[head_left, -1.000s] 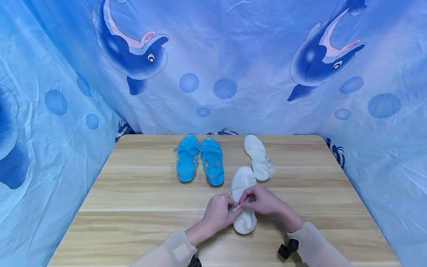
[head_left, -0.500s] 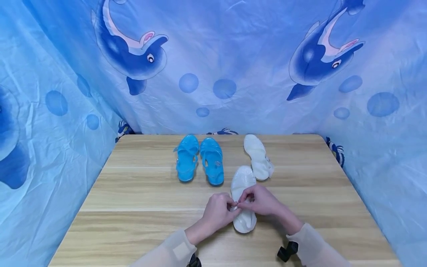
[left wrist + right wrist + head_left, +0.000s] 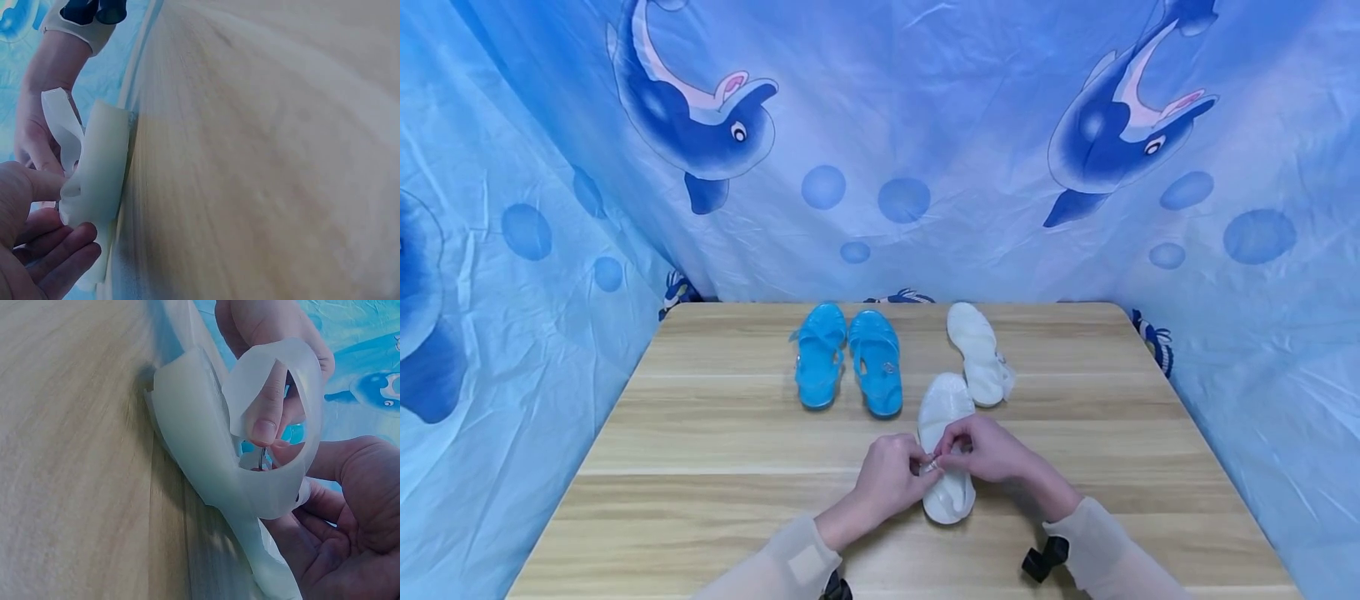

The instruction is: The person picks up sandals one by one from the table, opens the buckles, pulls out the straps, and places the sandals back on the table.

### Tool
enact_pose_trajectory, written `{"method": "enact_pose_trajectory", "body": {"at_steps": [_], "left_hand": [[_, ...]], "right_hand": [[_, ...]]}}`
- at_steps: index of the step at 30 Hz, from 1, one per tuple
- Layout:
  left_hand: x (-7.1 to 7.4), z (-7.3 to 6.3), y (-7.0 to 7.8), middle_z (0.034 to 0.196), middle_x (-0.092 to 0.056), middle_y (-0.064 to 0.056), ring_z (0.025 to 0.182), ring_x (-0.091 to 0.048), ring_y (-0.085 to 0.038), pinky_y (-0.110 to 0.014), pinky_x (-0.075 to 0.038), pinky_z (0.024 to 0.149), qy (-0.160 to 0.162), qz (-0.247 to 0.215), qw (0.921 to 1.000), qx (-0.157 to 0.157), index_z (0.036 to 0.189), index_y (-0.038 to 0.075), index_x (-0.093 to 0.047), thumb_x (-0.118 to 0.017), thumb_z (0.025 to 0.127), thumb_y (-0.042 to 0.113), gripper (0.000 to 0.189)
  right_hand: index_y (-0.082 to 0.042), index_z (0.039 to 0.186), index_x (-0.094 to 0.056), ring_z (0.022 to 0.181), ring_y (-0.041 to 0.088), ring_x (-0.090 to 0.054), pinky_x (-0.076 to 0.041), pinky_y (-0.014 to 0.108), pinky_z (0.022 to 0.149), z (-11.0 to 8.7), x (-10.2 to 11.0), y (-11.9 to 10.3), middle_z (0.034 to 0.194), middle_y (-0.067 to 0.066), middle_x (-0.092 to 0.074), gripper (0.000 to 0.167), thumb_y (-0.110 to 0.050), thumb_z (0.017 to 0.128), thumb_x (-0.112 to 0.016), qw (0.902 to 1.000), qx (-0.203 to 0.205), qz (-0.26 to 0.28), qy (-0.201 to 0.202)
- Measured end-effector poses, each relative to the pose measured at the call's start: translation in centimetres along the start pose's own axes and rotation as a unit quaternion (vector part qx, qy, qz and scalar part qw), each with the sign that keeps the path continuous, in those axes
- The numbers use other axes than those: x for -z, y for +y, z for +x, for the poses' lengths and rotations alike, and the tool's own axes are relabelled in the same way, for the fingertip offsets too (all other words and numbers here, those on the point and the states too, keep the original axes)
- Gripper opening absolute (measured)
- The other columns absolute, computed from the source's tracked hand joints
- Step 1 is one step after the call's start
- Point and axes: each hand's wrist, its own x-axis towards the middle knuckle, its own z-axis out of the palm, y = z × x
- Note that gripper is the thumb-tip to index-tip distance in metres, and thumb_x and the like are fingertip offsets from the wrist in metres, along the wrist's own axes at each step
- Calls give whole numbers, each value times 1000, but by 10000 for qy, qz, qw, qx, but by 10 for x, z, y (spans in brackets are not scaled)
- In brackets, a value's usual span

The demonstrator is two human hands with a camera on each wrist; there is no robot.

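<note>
A white jelly sandal [image 3: 946, 404] lies sole down on the table in the head view, its toe pointing away from me. My left hand [image 3: 889, 477] pinches the strap at the sandal's left side. From the other side, my right hand [image 3: 994, 451] pinches at the same spot, and the fingertips of both hands nearly meet. A small metal buckle [image 3: 262, 458] shows between the fingertips in the right wrist view. The loose translucent ankle strap [image 3: 310, 403] loops up above the heel there. In the left wrist view the sandal's heel [image 3: 105, 165] hides part of the fingers.
A second white sandal [image 3: 981, 354] lies just beyond, close to the first one's toe. Two blue sandals [image 3: 818, 358] stand side by side at the back, left of the white ones. The wooden table [image 3: 715, 433] is enclosed by a blue dolphin-print curtain [image 3: 880, 125].
My right fingertips have shifted slightly left toward the left ones, and less of the strap shows between them. The sandals stay practically where they were.
</note>
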Motion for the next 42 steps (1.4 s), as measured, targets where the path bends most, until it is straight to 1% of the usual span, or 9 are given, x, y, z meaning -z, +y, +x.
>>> {"method": "enact_pose_trajectory", "body": {"at_steps": [3, 8, 10, 13, 16, 22, 29, 37, 42], "left_hand": [[0, 0, 0, 67, -68, 4, 59, -47, 6, -9, -40, 56, 20, -29, 10000, -13, 79, 11, -84, -90, 83, 19, 11], [1, -3, 0, 68, -69, 1, 59, -52, 5, -8, -43, 56, -13, -221, 9997, 101, 79, 9, -84, -90, 82, 16, 10], [1, -2, 1, 67, -68, 2, 59, -50, 5, -8, -42, 56, 25, -153, 9999, 52, 77, 10, -83, -90, 82, 17, 11], [1, 0, 1, 65, -67, 3, 59, -48, 6, -8, -41, 57, 88, -30, 9999, -64, 78, 11, -84, -90, 84, 19, 11], [1, 1, 2, 66, -67, 4, 59, -46, 7, -7, -39, 57, 45, -13, 10000, -85, 80, 12, -85, -90, 85, 20, 12], [2, 2, 3, 67, -69, 2, 59, -49, 6, -6, -40, 57, 51, -41, 10000, -52, 81, 10, -85, -90, 84, 19, 11], [2, -1, 0, 68, -69, 2, 59, -53, 4, -7, -42, 57, 27, -109, 9999, 27, 82, 10, -85, -90, 84, 17, 9], [2, -1, -1, 68, -69, 3, 60, -58, 1, -6, -44, 59, 119, -29, 9999, -69, 85, 10, -86, -90, 85, 18, 9], [1, 0, 0, 70, -70, 3, 60, -58, 1, -6, -44, 59, 29, -55, 10000, -5, 86, 10, -86, -90, 85, 18, 8]], "right_hand": [[-21, 87, -76, 86, 4, -64, -52, 20, 79, 0, 0, 2, 90, -9, -76, 9, -19, 95, -79, 10000, 14, 10, 8], [-20, 87, -76, 82, 3, -62, -52, 20, 74, -2, -1, 2, 89, -9, -76, 9, -19, 95, -79, 9999, 79, -2, 66], [-20, 86, -77, 80, 3, -61, -52, 21, 71, -3, -2, 1, 88, -10, -76, 10, -22, 95, -80, 9999, 67, -16, 148], [-24, 84, -77, 81, 3, -62, -52, 21, 71, -3, -3, -2, 86, -13, -75, 13, -30, 94, -82, 9994, -107, -50, 332], [-26, 82, -76, 83, 4, -62, -52, 21, 72, -4, -3, -3, 85, -15, -74, 15, -34, 92, -84, 9986, -307, -74, 430], [-23, 84, -77, 84, 5, -63, -51, 21, 75, -3, -1, 0, 86, -12, -76, 12, -27, 94, -83, 9992, -245, 54, 313], [-23, 84, -74, 86, 3, -64, -53, 21, 77, 0, -2, 5, 90, -12, -75, 15, -27, 95, -81, 9998, -59, 119, 179], [-23, 84, -75, 78, 4, -60, -52, 22, 68, -3, -7, 0, 85, -11, -74, 15, -31, 93, -83, 9990, -114, 125, 413], [-20, 84, -75, 81, 5, -60, -51, 21, 73, -4, -8, -1, 86, -9, -74, 14, -26, 93, -83, 9986, -155, 150, 478]]}}
